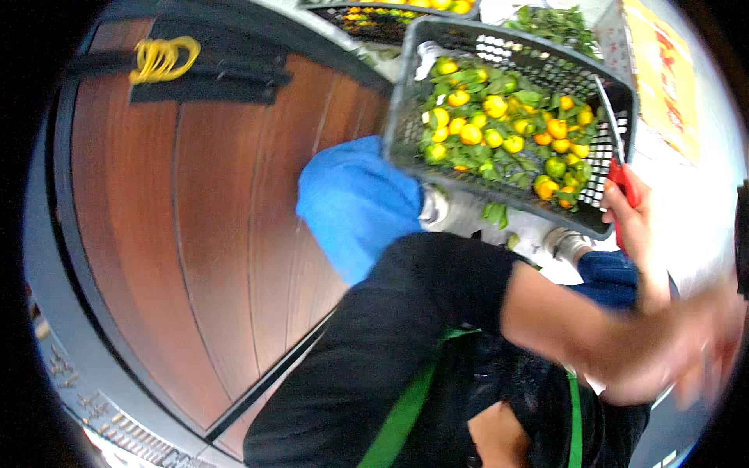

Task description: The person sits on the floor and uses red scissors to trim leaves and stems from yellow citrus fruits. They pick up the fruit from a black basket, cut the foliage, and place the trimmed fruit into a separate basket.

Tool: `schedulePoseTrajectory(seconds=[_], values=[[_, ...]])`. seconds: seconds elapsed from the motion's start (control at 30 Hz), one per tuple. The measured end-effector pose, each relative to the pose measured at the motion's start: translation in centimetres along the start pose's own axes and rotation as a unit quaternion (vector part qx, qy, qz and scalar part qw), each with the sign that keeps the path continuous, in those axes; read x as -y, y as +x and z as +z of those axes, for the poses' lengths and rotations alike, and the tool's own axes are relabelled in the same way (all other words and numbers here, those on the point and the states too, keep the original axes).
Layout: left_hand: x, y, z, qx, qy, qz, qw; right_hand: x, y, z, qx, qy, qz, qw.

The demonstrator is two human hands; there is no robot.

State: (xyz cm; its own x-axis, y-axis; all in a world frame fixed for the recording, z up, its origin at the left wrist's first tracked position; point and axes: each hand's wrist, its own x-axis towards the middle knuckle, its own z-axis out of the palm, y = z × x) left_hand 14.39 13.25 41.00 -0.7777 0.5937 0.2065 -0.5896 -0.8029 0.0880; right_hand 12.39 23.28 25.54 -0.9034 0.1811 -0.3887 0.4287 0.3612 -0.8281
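My right hand [632, 210] grips red-handled scissors [621, 181] by the handles, at the right end of a black plastic crate [509, 202]. Their long metal blades [611, 117] point up over the crate's right wall. Inside the crate lie yellow, orange and green citrus fruits [471, 134] among leaves. My left arm reaches across my body to the right, and my left hand [696, 357] is a blur near the right rim, below the right hand. Whether it holds anything cannot be made out.
Another fruit crate [374, 17] stands beyond this one, beside leafy cuttings [553, 26]. A cardboard box [661, 76] with yellow-orange printing is at the upper right. Brown wooden panels [216, 234] fill the left, with a yellow coil [164, 58] on black material. Loose leaves [495, 214] lie near my feet.
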Motion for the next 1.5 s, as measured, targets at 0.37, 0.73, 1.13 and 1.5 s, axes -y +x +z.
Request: schedulePoseTrajectory(seconds=[0.37,0.73,1.13,1.5], values=[[-20.5,-0.8,-43.8,-0.532,0.577,-0.181,0.593,3.9,1.2,-2.5,0.107,0.274,0.153,0.944],[-17.7,-5.4,-46.3,-0.241,0.872,-0.396,0.156,4.9,0.9,-2.2,0.140,0.252,0.173,0.942],[-15.9,4.0,-29.6,-0.153,0.705,-0.104,0.685,4.2,0.1,-1.6,0.102,0.105,0.052,0.988],[-16.8,-0.7,-14.3,-0.076,0.623,-0.035,0.778,2.3,-0.1,-0.5,-0.092,-0.083,-0.274,0.954]])
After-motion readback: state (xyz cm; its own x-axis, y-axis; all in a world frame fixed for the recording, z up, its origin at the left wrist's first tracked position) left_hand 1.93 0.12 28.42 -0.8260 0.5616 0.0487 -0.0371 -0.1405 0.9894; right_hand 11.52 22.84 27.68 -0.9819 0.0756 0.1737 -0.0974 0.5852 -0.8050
